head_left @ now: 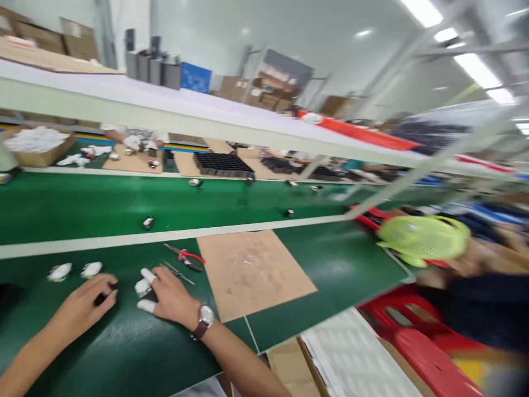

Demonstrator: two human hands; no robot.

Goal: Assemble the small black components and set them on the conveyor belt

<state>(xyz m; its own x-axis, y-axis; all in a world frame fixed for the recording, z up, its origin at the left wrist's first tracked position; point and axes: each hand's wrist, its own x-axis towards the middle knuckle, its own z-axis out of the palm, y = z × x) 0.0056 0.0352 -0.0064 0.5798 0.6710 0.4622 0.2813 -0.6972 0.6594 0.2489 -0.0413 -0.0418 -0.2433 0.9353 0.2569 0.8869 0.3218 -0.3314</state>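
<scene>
My left hand (88,300) is over the green table at the lower left, its fingers closed on a small black part (100,298). White finger covers sit on two fingertips of my right hand (167,292), which grips a small white piece (142,287) between them. Two similar white pieces lie beyond my left hand, one at the far left (60,272) and one near its knuckles (91,269). Red-handled pliers (190,259) and thin metal tweezers (178,272) rest just beyond my right hand.
A brown cardboard sheet (252,273) lies right of my right hand. Behind runs a green conveyor belt (103,201) with small parts. A shelf (185,113) spans above it. A lime-green fan (425,238) stands at the right. Other people's hands work across the belt.
</scene>
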